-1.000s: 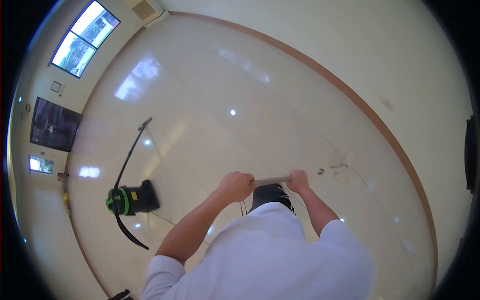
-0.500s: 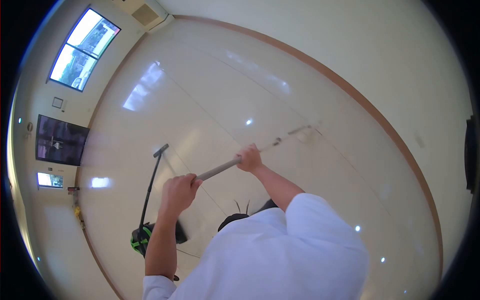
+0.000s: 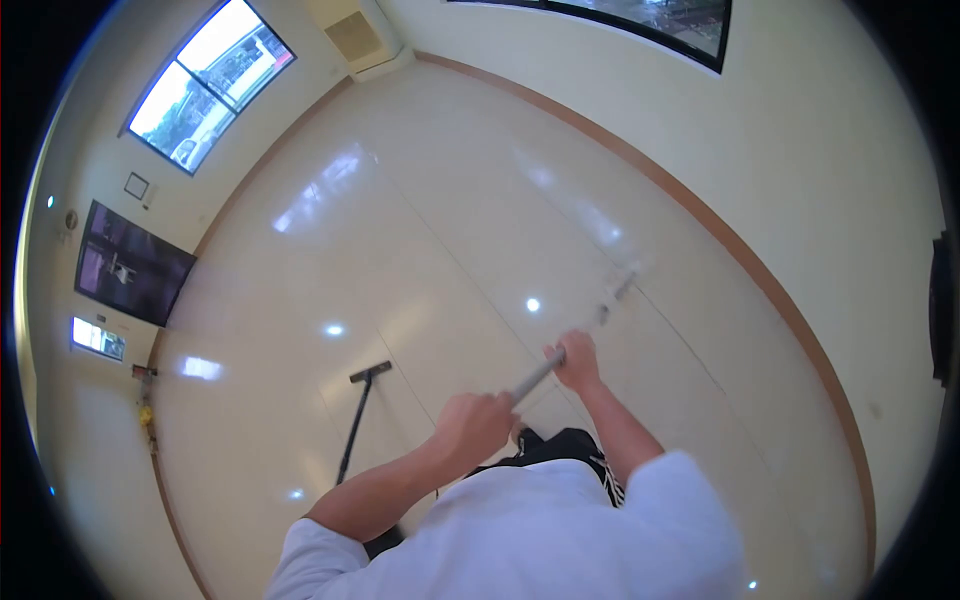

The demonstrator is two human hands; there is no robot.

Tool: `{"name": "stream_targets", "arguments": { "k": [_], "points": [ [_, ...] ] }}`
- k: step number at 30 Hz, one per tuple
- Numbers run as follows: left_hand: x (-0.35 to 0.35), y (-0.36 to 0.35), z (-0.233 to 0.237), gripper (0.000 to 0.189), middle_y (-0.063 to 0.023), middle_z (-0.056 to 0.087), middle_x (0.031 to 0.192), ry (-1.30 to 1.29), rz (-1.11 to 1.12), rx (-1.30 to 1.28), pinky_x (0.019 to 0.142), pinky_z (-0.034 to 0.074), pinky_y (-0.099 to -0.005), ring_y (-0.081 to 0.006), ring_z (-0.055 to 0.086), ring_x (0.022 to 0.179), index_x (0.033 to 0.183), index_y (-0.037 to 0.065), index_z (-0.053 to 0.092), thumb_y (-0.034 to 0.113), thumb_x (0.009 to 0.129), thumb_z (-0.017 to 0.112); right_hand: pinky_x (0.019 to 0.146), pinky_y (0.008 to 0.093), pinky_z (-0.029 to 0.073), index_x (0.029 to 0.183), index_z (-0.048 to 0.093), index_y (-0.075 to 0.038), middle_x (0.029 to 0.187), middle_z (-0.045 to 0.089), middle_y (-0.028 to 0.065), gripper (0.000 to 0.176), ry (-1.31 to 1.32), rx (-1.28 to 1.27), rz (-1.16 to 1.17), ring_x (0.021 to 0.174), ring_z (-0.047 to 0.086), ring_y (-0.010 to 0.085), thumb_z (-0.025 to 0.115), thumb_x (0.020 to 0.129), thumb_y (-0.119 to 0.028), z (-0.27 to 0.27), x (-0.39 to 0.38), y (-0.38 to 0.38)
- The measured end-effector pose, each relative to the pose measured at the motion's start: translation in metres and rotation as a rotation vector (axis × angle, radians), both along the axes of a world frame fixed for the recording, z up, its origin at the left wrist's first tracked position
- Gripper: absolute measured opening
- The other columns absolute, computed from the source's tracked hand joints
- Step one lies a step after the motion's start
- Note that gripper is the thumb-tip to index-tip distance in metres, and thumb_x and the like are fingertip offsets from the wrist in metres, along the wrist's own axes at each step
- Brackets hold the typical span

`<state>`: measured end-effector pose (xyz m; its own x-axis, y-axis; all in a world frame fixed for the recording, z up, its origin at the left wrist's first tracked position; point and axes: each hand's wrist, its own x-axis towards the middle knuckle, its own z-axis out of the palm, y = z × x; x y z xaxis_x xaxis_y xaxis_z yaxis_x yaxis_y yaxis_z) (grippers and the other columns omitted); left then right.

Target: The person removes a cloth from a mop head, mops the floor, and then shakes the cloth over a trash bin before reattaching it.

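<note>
Now, head view, the only one we have. We see both hands on one long handle point(image 3: 535, 378), which runs away from the body toward the upper right. Left hand point(image 3: 475, 425): fist wrapped round the near end of the handle, close to the chest. Right hand point(image 3: 572, 362): fingers wrapped round the shaft further along, arm stretched out. Neither hand is open.

The far end of the handle point(image 3: 622, 288) is blurred and sits low over the tiled floor point(image 3: 420, 230), near the brown skirting point(image 3: 700, 215) of the right-hand wall. We cannot tell what kind of head it carries, nor whether it touches the tiles.

A second tool, a black pole point(image 3: 352, 430) with a flat head, lies on the floor to our left, well apart from both hands and untouched. A window point(image 3: 205, 90), a dark screen point(image 3: 130, 265) and an air unit point(image 3: 358, 38) are on the far walls.

Progress, our judgement: floor work with the handle is under way on the strip by the right wall. The floor shines evenly everywhere, with no wet edge, dirt line or debris to read, so we cannot mark which part is covered and which is left; the wide middle and far side show no sign either way
</note>
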<state>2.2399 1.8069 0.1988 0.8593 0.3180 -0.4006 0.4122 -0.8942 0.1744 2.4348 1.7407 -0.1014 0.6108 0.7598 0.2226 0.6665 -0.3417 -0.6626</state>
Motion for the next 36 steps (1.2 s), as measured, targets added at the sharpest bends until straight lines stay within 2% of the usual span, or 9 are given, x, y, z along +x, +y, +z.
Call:
{"name": "stream_targets", "arguments": {
  "k": [4, 10, 13, 15, 20, 25, 30, 33, 36],
  "points": [
    [0.032, 0.142, 0.052, 0.03, -0.015, 0.069, 0.077, 0.125, -0.124, -0.14, 0.068, 0.052, -0.048, -0.0363, 0.067, 0.072, 0.095, 0.003, 0.066, 0.033, 0.095, 0.059, 0.086, 0.049, 0.043, 0.064, 0.056, -0.008, 0.073, 0.06, 0.0107, 0.034, 0.057, 0.019, -0.049, 0.082, 0.061, 0.0334, 0.073, 0.083, -0.031, 0.047, -0.015, 0.045],
    [0.155, 0.374, -0.106, 0.031, -0.0169, 0.071, 0.086, 0.242, -0.227, -0.126, 0.081, 0.05, -0.0509, -0.0396, 0.066, 0.088, 0.095, 0.006, 0.07, 0.028, 0.095, 0.048, 0.072, 0.0495, 0.043, 0.064, 0.066, -0.013, 0.066, 0.064, 0.0098, 0.017, 0.075, -0.23, -0.221, 0.073, 0.062, 0.0347, 0.072, 0.072, -0.027, -0.066, 0.053, 0.201],
    [0.177, 0.482, -0.078, 0.031, -0.0173, 0.071, 0.086, 0.191, -0.156, -0.054, 0.077, 0.051, -0.0509, -0.0393, 0.067, 0.085, 0.094, 0.008, 0.071, 0.032, 0.097, 0.052, 0.076, 0.0483, 0.045, 0.069, 0.07, -0.016, 0.07, 0.065, 0.0089, 0.013, -0.084, -0.181, -0.254, 0.075, 0.062, 0.0337, 0.074, 0.065, -0.027, -0.068, 0.094, 0.329],
    [0.171, 0.55, -0.033, 0.034, -0.0171, 0.07, 0.081, 0.134, -0.029, -0.011, 0.074, 0.051, -0.0505, -0.0388, 0.067, 0.081, 0.092, 0.007, 0.071, 0.038, 0.097, 0.056, 0.081, 0.0464, 0.045, 0.07, 0.07, -0.019, 0.072, 0.065, 0.0095, 0.012, 0.084, -0.08, -0.175, 0.079, 0.062, 0.0315, 0.076, 0.061, -0.024, -0.022, 0.106, 0.435],
    [0.151, 0.669, 0.026, 0.03, -0.0158, 0.071, 0.08, 0.11, 0.162, 0.217, 0.069, 0.054, -0.0496, -0.0369, 0.069, 0.077, 0.096, 0.007, 0.065, 0.035, 0.099, 0.055, 0.088, 0.0505, 0.043, 0.073, 0.069, -0.014, 0.083, 0.068, 0.0104, 0.026, 0.081, 0.035, 0.086, 0.091, 0.063, 0.0324, 0.064, 0.086, -0.036, 0.022, 0.139, 0.692],
    [0.193, 0.794, -0.051, 0.026, -0.0166, 0.07, 0.076, -0.046, 0.112, 0.276, 0.067, 0.054, -0.0505, -0.0379, 0.069, 0.071, 0.097, 0.004, 0.06, 0.029, 0.097, 0.059, 0.088, 0.0507, 0.043, 0.081, 0.067, -0.011, 0.094, 0.067, 0.0096, 0.033, -0.107, 0.066, -0.023, 0.101, 0.059, 0.0308, 0.069, 0.084, -0.043, -0.025, 0.191, 0.872],
    [0.179, 0.949, 0.003, 0.026, -0.018, 0.066, 0.073, 0.072, -0.007, 0.15, 0.07, 0.051, -0.05, -0.0375, 0.066, 0.072, 0.102, 0.002, 0.062, 0.027, 0.094, 0.063, 0.092, 0.0456, 0.044, 0.082, 0.065, -0.007, 0.097, 0.065, 0.0166, 0.045, -0.005, -0.002, 0.057, 0.102, 0.059, 0.0346, 0.064, 0.088, -0.051, 0.01, 0.177, 0.968],
    [0.167, 1.046, 0.063, 0.025, -0.0144, 0.067, 0.074, 0.241, -0.017, 0.02, 0.072, 0.05, -0.0491, -0.035, 0.066, 0.075, 0.098, 0.007, 0.066, 0.031, 0.093, 0.064, 0.068, 0.0502, 0.047, 0.054, 0.057, -0.006, 0.06, 0.058, 0.0176, 0.058, 0.092, -0.062, -0.032, 0.064, 0.059, 0.0405, 0.068, 0.083, -0.055, 0.068, 0.116, 0.973],
    [0.197, 1.139, 0.02, 0.028, -0.0105, 0.07, 0.078, 0.358, -0.188, -0.129, 0.074, 0.051, -0.0485, -0.0338, 0.067, 0.081, 0.095, 0.013, 0.07, 0.04, 0.093, 0.061, 0.07, 0.0497, 0.052, 0.064, 0.068, -0.008, 0.067, 0.065, 0.019, 0.051, 0.285, -0.387, -0.044, 0.071, 0.067, 0.0398, 0.067, 0.08, -0.056, 0.042, 0.09, 0.981]
  ]
}}
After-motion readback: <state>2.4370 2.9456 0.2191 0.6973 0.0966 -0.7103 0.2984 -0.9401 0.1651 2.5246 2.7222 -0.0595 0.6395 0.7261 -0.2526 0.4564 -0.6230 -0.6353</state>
